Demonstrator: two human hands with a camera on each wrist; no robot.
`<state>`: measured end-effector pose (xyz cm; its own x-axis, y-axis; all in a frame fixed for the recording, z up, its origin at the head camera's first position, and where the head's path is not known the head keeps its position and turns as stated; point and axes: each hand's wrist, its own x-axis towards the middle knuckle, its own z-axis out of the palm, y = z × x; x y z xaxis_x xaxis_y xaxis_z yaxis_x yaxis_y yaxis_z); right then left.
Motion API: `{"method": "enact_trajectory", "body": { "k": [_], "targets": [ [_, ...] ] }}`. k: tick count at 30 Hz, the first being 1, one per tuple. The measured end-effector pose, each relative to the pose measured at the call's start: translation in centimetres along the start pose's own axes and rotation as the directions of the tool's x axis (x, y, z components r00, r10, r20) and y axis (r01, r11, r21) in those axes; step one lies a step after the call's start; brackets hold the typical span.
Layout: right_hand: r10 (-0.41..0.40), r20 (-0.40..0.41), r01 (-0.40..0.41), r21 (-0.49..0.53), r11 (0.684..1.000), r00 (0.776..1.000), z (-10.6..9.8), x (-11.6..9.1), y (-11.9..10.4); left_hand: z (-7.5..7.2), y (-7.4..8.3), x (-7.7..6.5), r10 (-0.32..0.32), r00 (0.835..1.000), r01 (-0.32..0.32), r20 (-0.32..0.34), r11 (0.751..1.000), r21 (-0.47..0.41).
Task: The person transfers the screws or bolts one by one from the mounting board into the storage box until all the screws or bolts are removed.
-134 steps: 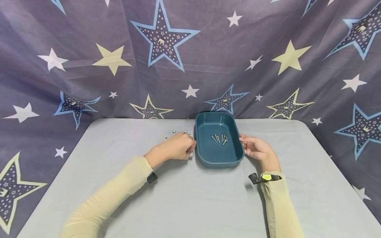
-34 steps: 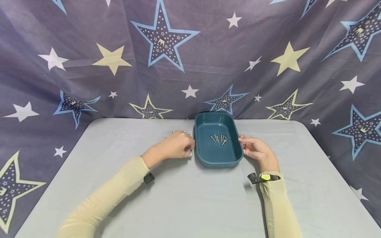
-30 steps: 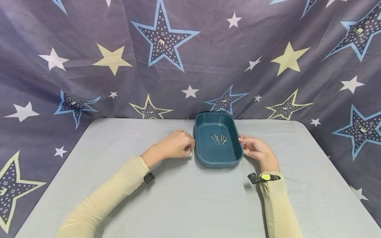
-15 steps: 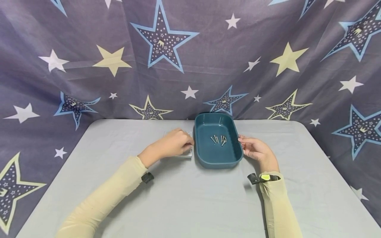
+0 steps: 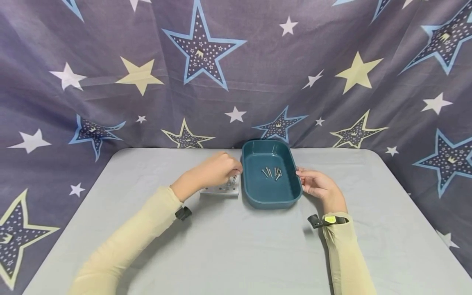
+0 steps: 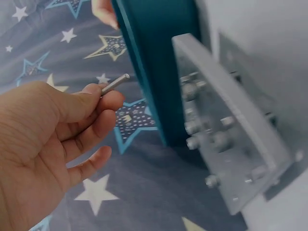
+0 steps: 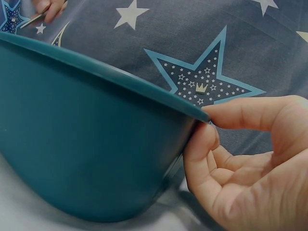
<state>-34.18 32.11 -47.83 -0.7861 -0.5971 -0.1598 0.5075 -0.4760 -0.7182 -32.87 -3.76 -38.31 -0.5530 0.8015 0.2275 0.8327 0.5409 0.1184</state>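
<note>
My left hand point(image 5: 214, 172) pinches a metal screw point(image 6: 115, 84) between thumb and forefinger, its shank sticking out past the fingertips and its head hidden in the grip. Below that hand lies a flat silver metal plate point(image 5: 221, 190) with holes; several screw heads point(image 6: 192, 127) stand up from it in the left wrist view. A dark teal tray point(image 5: 271, 194) stands just right of the plate, with several loose screws point(image 5: 273, 172) on its floor. My right hand point(image 5: 317, 183) holds the tray's right rim, thumb on top and curled fingers against the outside wall.
A pale grey cloth covers the table point(image 5: 250, 254). Behind its back edge hangs a dark curtain point(image 5: 258, 73) with a star pattern. The tray's wall rises right beside the plate. Both wrists carry black straps point(image 5: 183, 213).
My left hand has risen off the plate and moved slightly back, with a screw now in its fingertips. More of the plate's front shows. The right hand and the tray stay in place.
</note>
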Motion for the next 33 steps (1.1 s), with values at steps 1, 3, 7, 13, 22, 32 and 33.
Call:
{"method": "enact_trajectory", "body": {
  "k": [1, 3, 7, 13, 22, 32, 33],
  "targets": [
    [0.0, 0.004, 0.0, 0.001, 1.0, 1.0, 0.0, -0.1, 0.0, -0.3, 0.1, 0.2, 0.009, 1.0, -0.009, -0.007, 1.0, 0.004],
    [-0.002, 0.015, 0.002, 0.003, 1.0, 1.0, 0.0, -0.2, -0.1, -0.9, 0.2, 0.7, 0.022, 1.0, -0.022, -0.017, 1.0, 0.008],
    [-0.003, 0.004, 0.003, -0.004, 1.0, 1.0, 0.0, -0.2, -0.2, -1.9, 0.4, 1.8, 0.008, 1.0, -0.008, 0.004, 1.0, 0.0],
    [-0.003, -0.002, 0.003, -0.004, 1.0, 1.0, 0.0, -0.2, -0.1, -2.9, 0.3, 3.8, -0.034, 0.996, 0.035, 0.08, 0.999, -0.021],
    [-0.004, -0.028, 0.003, -0.015, 1.0, 1.0, 0.1, 0.0, 0.0, -3.6, 0.3, 5.6, -0.053, 0.991, 0.057, 0.123, 0.998, -0.029],
    [-0.008, -0.036, 0.008, -0.017, 1.0, 0.999, 0.1, 0.0, 0.0, -4.0, 0.6, 6.7, -0.067, 0.987, 0.07, 0.146, 0.997, -0.015],
    [-0.009, -0.034, 0.009, -0.019, 1.0, 0.999, 0.1, 0.0, 0.0, -4.1, 0.6, 6.9, -0.07, 0.986, 0.073, 0.152, 0.997, -0.013]
  ]
}}
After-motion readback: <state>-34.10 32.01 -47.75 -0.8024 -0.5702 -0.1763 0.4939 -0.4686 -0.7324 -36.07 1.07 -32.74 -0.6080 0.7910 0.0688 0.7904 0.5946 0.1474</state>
